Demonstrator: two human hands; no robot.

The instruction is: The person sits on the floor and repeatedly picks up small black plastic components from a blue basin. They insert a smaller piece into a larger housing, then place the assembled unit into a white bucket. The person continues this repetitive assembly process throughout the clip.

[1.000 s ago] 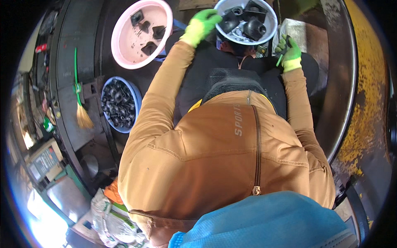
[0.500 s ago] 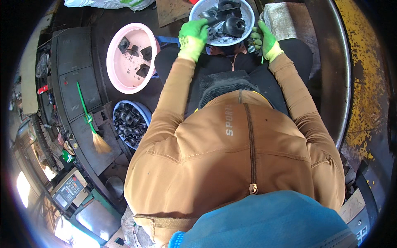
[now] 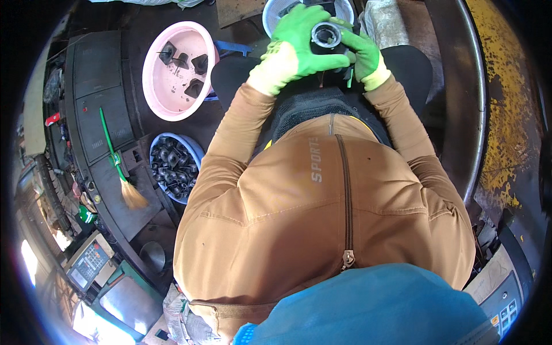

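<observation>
A black molded part with a round, ring-shaped opening (image 3: 326,35) sits between my gloved hands, above my lap. My left hand (image 3: 296,49) is closed around its near and left side, thumb stretched along the near edge. My right hand (image 3: 365,56) is at its right side, fingers bent against it. Something slim with a bright green end (image 3: 349,79) sticks out below the right fingers; its kind is mostly hidden. Just beyond stands a white perforated basket (image 3: 269,23) with more black parts, partly covered by my left hand.
To the left, a pink basin (image 3: 150,86) holds several black parts. Nearer, a blue-rimmed basket (image 3: 198,150) is filled with similar ones. A green-handled broom (image 3: 109,135) lies on a dark cabinet (image 3: 98,63). A curved metal edge (image 3: 482,115) runs along the right.
My left hand has come out of the basket with a black part and moved right. My right hand has come in to meet it. The view has shifted slightly.
</observation>
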